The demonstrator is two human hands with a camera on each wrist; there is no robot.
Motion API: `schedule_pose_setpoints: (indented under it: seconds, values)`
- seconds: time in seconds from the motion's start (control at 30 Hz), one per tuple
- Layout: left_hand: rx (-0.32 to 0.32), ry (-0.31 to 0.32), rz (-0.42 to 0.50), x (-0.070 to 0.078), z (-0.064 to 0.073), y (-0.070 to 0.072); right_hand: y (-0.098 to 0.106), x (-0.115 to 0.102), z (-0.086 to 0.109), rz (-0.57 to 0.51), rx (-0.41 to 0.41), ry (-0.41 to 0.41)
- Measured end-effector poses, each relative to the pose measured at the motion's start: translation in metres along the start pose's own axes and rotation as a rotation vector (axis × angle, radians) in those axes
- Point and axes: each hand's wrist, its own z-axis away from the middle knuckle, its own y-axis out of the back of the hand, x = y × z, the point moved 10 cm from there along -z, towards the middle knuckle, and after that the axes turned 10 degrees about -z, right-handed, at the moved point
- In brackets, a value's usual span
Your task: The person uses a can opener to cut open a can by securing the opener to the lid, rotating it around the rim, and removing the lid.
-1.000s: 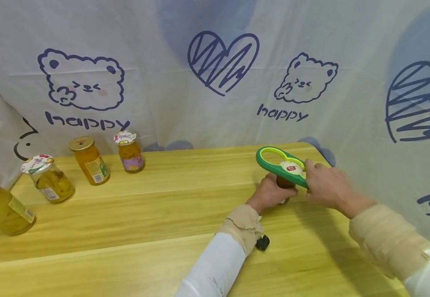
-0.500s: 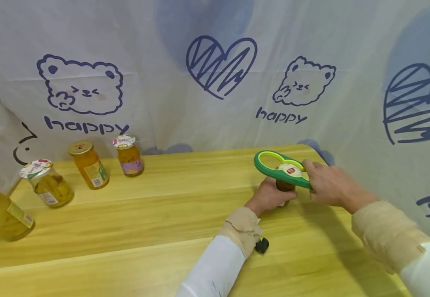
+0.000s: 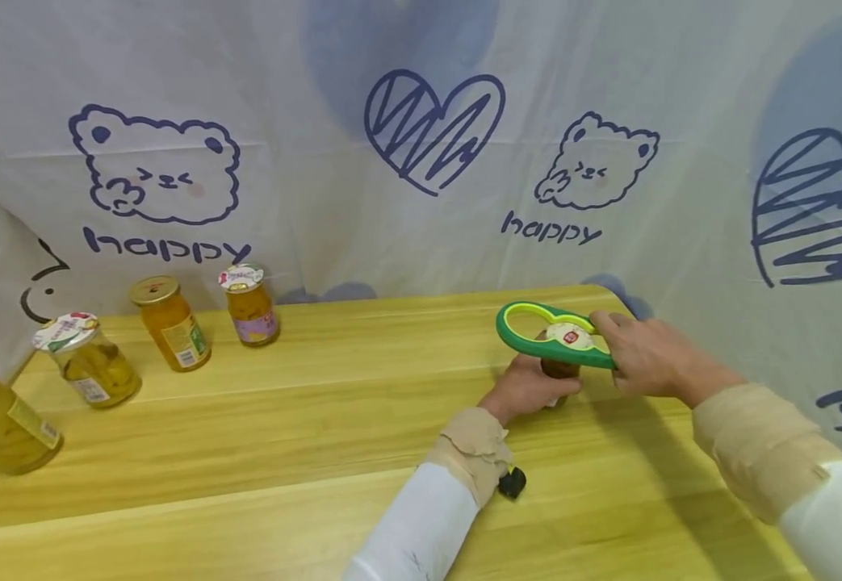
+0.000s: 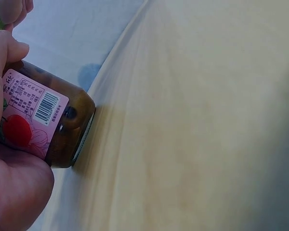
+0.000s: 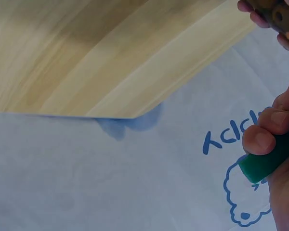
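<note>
My left hand (image 3: 525, 387) grips a small jar (image 3: 560, 369) of dark fruit above the table's right part. Its pink label (image 4: 31, 115) shows a barcode and a red fruit in the left wrist view. Over the jar's pale printed lid (image 3: 567, 334) lies a green jar opener (image 3: 547, 349) with a yellow-green inner edge, the lid sitting in one of its rounded openings. My right hand (image 3: 649, 355) holds the opener's right end, fingers curled round the green handle (image 5: 265, 161). Fingers hide much of the jar in the head view.
Several closed jars stand at the left: a large yellow one (image 3: 10, 428), one with a printed lid (image 3: 97, 371), an orange one (image 3: 177, 335) and a purple-labelled one (image 3: 253, 315). A small black object (image 3: 512, 482) shows by the left wrist. Printed cloth (image 3: 304, 161) hangs behind the table (image 3: 282, 420).
The jar opener has turned slightly counterclockwise as seen from above, its right end moving a little away with my right hand. My left hand keeps its grip on the jar. The view has tilted slightly.
</note>
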Motion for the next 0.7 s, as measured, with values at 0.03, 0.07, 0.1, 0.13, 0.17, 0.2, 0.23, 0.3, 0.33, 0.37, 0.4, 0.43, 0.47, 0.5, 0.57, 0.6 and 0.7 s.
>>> schedule_pose_setpoints:
  seconds: [0.03, 0.07, 0.1, 0.13, 0.17, 0.2, 0.23, 0.3, 0.33, 0.37, 0.4, 0.43, 0.47, 0.5, 0.57, 0.6, 0.7]
  values:
    - [0.003, -0.005, -0.007, 0.0, 0.0, 0.0, 0.0, 0.0, 0.0, 0.002, -0.006, 0.003]
    - [0.004, -0.012, -0.013, 0.001, 0.0, 0.0, 0.0, 0.0, 0.0, 0.001, -0.012, 0.004]
    - [0.004, -0.019, -0.014, 0.001, 0.0, 0.0, 0.001, -0.001, -0.001, 0.007, -0.014, 0.012]
    - [0.002, -0.027, -0.011, 0.002, 0.0, 0.0, 0.001, -0.001, -0.001, 0.011, -0.017, 0.016]
    - [-0.002, -0.036, -0.006, 0.003, 0.0, 0.0, 0.002, -0.001, -0.001, 0.011, -0.018, 0.02]
    - [-0.005, -0.044, 0.0, 0.004, 0.0, 0.0, 0.002, -0.002, -0.002, 0.016, -0.017, 0.025]
    - [-0.008, -0.052, 0.003, 0.005, 0.001, -0.001, 0.003, -0.002, -0.001, 0.018, -0.018, 0.028]
    - [-0.012, -0.06, 0.013, 0.007, 0.001, -0.001, 0.005, -0.002, -0.002, 0.023, -0.018, 0.036]
    - [-0.009, -0.059, 0.014, 0.007, 0.002, -0.001, 0.006, -0.003, -0.002, 0.024, -0.02, 0.038]
    - [-0.005, -0.059, 0.011, 0.007, 0.002, 0.0, 0.007, -0.003, -0.002, 0.031, -0.017, 0.042]
    - [-0.001, -0.06, 0.009, 0.008, 0.002, 0.0, 0.008, -0.003, -0.003, 0.036, -0.017, 0.043]
    - [0.002, -0.061, 0.006, 0.008, 0.002, 0.001, 0.008, -0.003, -0.003, 0.041, -0.018, 0.043]
    - [0.008, -0.062, 0.002, 0.009, 0.002, 0.002, 0.009, -0.004, -0.004, 0.046, -0.017, 0.042]
    - [0.01, -0.063, -0.001, 0.009, 0.001, 0.002, 0.01, -0.004, -0.004, 0.052, -0.018, 0.04]
    - [0.007, -0.069, 0.003, 0.009, 0.0, 0.002, 0.01, -0.003, -0.004, 0.062, -0.021, 0.035]
    - [0.006, -0.067, 0.004, 0.009, 0.0, 0.001, 0.011, -0.003, -0.004, 0.062, -0.025, 0.031]
    - [0.003, -0.049, -0.002, 0.005, 0.0, 0.0, 0.012, -0.003, -0.003, 0.066, -0.026, 0.03]
